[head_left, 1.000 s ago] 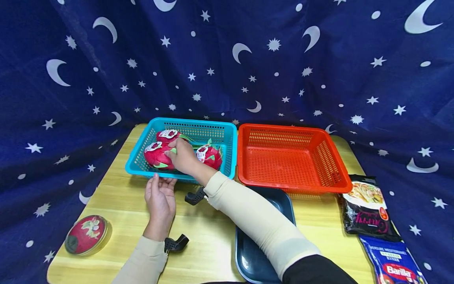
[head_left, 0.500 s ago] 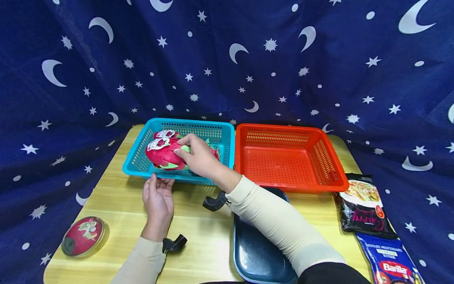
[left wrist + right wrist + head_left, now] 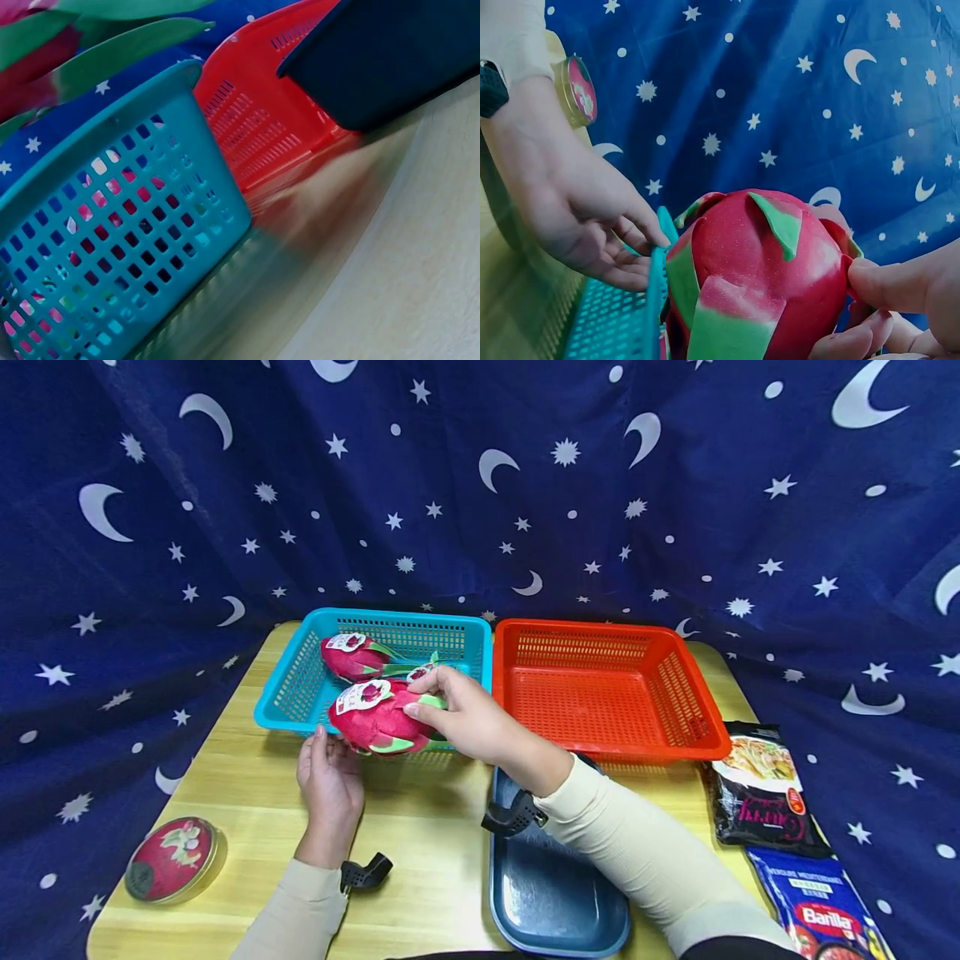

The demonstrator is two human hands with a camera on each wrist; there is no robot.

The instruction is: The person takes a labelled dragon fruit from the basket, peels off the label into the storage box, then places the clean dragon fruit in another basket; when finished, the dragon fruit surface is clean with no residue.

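In the head view my right hand point(image 3: 480, 718) pinches a pink dragon fruit point(image 3: 378, 718) by its green-tipped end. This fruit, with a white label on top, overlaps the front rim of the turquoise basket point(image 3: 281, 724). The right wrist view shows thumb and fingertips on the side of the dragon fruit point(image 3: 772, 255). My left hand point(image 3: 332, 785) holds the basket's front rim, thumb at the top edge and fingers against the outer wall. Inside the basket lies another dragon fruit point(image 3: 352, 657), and behind my right hand a further one is mostly hidden.
A red basket point(image 3: 611, 743) stands right beside the turquoise one. In front is a dark blue tray point(image 3: 558, 893), partly under my right arm. A round lidded tub point(image 3: 174, 860) sits at left; a black noodle packet point(image 3: 765, 793) and blue Barilla bag point(image 3: 817, 902) lie at right.
The right hand has lifted the dragon fruit from the basket's left part and brought it toward me and right, over the front rim. The left hand has stayed at the rim.
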